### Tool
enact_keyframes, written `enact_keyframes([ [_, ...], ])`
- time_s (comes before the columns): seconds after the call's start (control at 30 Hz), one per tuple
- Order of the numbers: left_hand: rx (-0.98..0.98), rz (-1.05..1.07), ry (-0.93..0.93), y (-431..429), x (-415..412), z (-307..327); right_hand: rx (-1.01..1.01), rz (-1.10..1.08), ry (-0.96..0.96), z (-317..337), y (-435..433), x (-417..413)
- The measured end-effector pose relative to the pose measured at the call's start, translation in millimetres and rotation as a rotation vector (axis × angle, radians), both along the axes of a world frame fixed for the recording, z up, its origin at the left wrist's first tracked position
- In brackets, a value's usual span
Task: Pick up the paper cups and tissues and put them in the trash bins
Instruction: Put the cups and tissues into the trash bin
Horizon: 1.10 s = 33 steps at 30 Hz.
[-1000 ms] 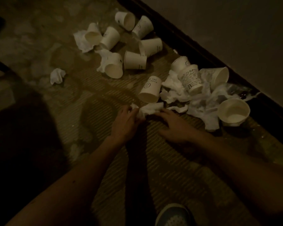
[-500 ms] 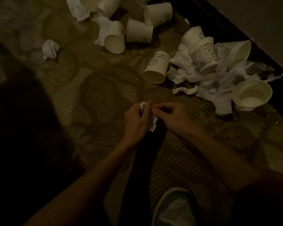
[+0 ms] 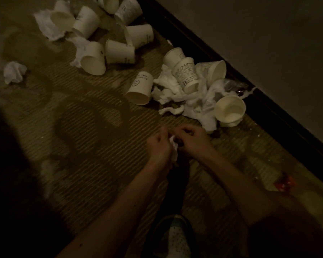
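In dim light, my left hand (image 3: 159, 148) and my right hand (image 3: 191, 141) meet over the floor, both pinching one crumpled white tissue (image 3: 173, 151) between them. Several white paper cups lie tipped on the floor beyond: a smiley-marked cup (image 3: 140, 88), a printed cup (image 3: 187, 74), an open cup (image 3: 229, 112) at the right, and a far cluster around a cup (image 3: 119, 54). A heap of white tissues (image 3: 199, 101) lies among the right-hand cups. A lone tissue ball (image 3: 14, 71) sits at the far left. No trash bin is in view.
The floor is ribbed matting (image 3: 86, 164) with dark wet stains. A black skirting strip (image 3: 222, 58) and a grey wall run diagonally along the right. My shoe (image 3: 175, 237) shows at the bottom. A small red scrap (image 3: 285, 183) lies at the right.
My hands lifted a tissue off the floor near the smiley cup, drew it toward me and now bunch it between them. The view has shifted a little.
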<state>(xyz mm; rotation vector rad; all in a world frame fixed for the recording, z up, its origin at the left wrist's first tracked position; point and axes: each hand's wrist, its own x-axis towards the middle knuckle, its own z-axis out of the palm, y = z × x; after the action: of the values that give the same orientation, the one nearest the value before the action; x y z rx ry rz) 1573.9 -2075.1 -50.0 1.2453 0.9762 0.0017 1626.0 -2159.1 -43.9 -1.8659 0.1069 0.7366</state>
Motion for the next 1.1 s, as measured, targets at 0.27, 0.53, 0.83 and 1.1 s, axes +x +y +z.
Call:
enact_keyframes([
  [0.27,0.204,-0.059,0.019,0.6,6.5,2.9,-0.373,-0.125,-0.241,-18.5,-20.5,10.7],
  [0.53,0.127,0.037,0.012,1.9,5.7,2.5,-0.278,-0.251,-0.29,-16.2,-16.9,13.3],
  [0.83,0.093,0.004,-0.161,-1.6,9.9,5.8,0.132,-0.174,-0.02,-8.8,-10.3,5.0],
  [1.1,0.13,-0.035,-0.206,-16.9,3.9,10.4,0.376,-0.028,0.241,-4.4,-3.6,-3.5],
])
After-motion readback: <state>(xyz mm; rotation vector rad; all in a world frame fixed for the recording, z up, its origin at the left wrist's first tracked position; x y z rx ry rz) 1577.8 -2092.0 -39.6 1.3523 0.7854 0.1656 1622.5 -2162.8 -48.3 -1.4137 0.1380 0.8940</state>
